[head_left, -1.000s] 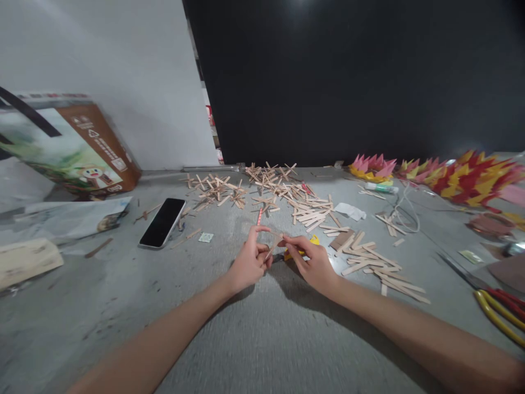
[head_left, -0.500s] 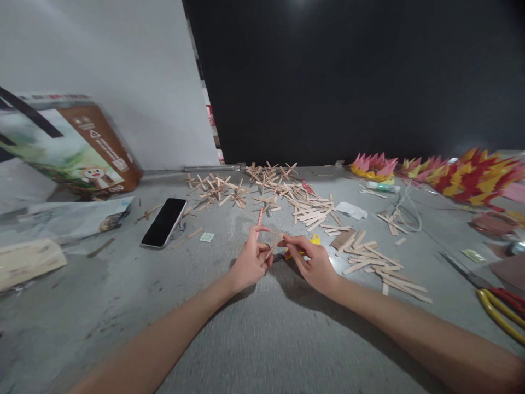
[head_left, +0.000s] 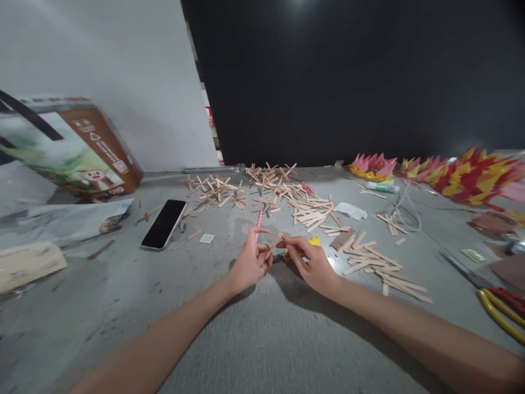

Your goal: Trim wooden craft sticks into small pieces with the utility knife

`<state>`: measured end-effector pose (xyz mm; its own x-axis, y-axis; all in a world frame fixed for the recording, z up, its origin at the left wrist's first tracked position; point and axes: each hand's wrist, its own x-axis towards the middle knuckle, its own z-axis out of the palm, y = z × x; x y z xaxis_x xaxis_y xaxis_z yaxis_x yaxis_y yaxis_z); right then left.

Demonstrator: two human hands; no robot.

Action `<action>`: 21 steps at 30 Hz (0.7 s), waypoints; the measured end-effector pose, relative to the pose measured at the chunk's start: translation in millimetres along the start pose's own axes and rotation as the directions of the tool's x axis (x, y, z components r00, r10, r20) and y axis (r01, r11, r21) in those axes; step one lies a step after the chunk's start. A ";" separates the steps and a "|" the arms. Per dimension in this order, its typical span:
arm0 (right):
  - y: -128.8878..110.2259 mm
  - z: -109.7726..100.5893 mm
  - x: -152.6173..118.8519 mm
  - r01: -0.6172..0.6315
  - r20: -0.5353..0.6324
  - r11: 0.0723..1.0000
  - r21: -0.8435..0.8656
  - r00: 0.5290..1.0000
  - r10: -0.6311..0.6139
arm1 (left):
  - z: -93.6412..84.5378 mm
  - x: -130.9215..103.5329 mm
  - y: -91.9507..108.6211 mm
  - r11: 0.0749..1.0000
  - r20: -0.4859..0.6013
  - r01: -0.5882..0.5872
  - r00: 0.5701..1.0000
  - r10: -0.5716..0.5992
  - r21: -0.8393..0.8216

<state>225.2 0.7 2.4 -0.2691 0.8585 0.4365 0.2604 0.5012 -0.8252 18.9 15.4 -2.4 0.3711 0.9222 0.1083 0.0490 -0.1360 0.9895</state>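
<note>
Between my hands, just above the table, are small wooden craft sticks. My left hand is closed around them, with its index finger stretched along the top. My right hand pinches at the far end of the same sticks; how they are joined is too small to make out. Beyond my left hand lies a red-and-white striped strip. Under and behind my right hand a yellow object with a dark part shows, mostly hidden. Loose craft sticks lie right of my right hand.
Crossed-stick pieces are heaped at the back. A phone and a printed bag stand left. At right are scissors, a glue stick, white cord and folded-paper crowns. A black panel rises behind.
Almost nothing differs. Both hands stay in place on the wooden sticks, with at most a slight shift of the right fingertips.
</note>
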 end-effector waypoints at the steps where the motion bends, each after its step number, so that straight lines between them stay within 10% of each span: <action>1: 0.6 0.4 0.0 0.002 0.009 1.000 0.002 1.000 -0.002 | -0.1 0.0 -0.5 1.000 -0.002 0.001 1.000 -0.001 -0.007; 21: 5.8 4.2 -2.1 -0.016 0.121 0.995 0.102 0.993 0.003 | -0.6 -0.6 3.0 0.996 -0.048 0.051 0.997 -0.055 -0.077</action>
<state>223.4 1.4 -4.8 -0.3788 0.8406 0.3872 0.1682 0.4739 -0.8643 18.2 14.6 0.6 0.3226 0.9447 0.0584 -0.0036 -0.0605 0.9982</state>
